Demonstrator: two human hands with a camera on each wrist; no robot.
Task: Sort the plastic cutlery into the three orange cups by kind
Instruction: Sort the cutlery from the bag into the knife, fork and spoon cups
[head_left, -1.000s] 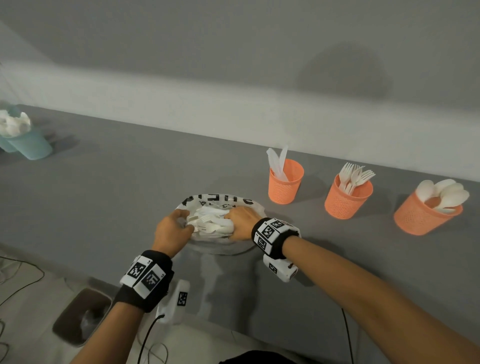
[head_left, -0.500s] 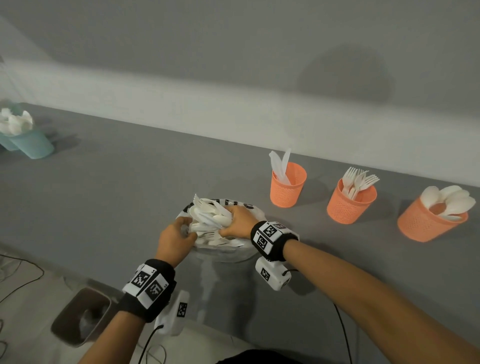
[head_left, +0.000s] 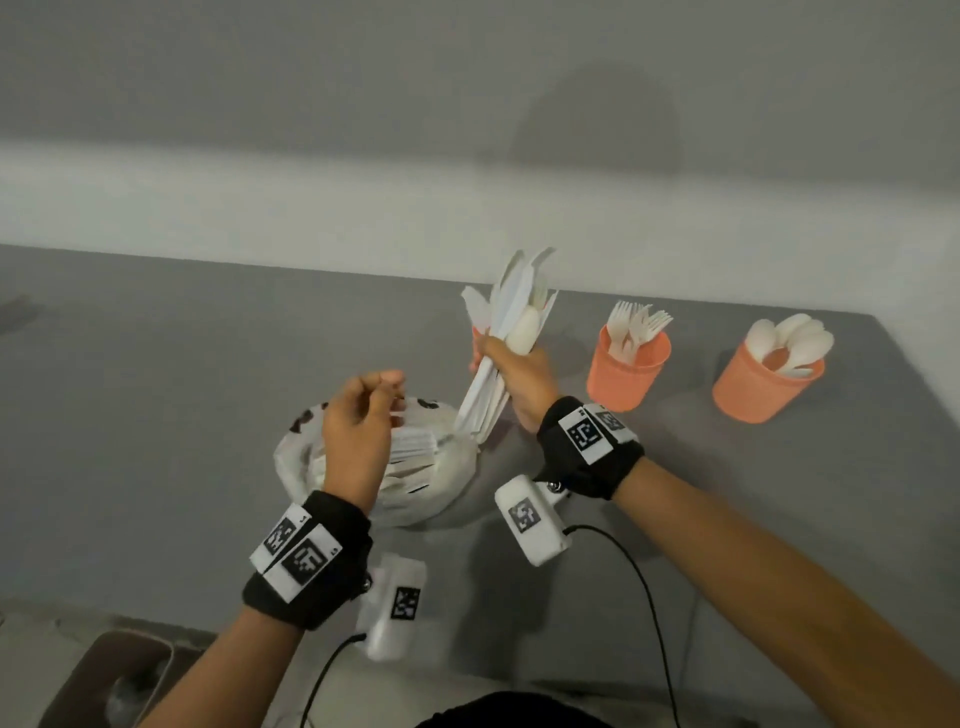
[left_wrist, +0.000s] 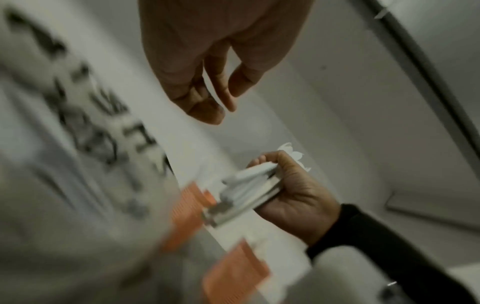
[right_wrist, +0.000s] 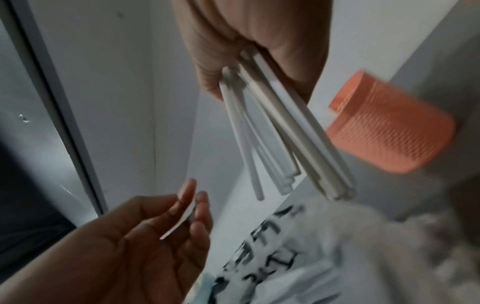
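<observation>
The left hand (head_left: 358, 431) hangs above a white plastic bag (head_left: 441, 478) with black lettering that lies on the grey table (head_left: 156, 389). Its fingers are curled inward, and in the right wrist view the fingertips (right_wrist: 200, 203) pinch what looks like one thin white piece (right_wrist: 179, 222); blur keeps me from telling which kind. Under that hand, inside the mouth of the bag, more white cutlery (head_left: 410, 457) lies in a loose heap.

Just to the right of the left hand, and higher, the right hand (head_left: 519, 384) is closed in a fist round a bundle of white cutlery (head_left: 511, 322). The handles stick out below the fist, pointing down toward the bag, and the working ends fan out above it. I can make out knife blades and one spoon bowl among them; the rest are too crowded to sort by eye.

Directly behind the right hand stands the first orange cup (head_left: 477, 348), almost wholly hidden by the fist and bundle, so only a sliver of its side shows. To the right of that hand, a little apart, the second orange cup (head_left: 623, 379) holds forks, tines up. Farther right again, well clear of both hands, the third orange cup (head_left: 758, 389) holds spoons, bowls up.
</observation>
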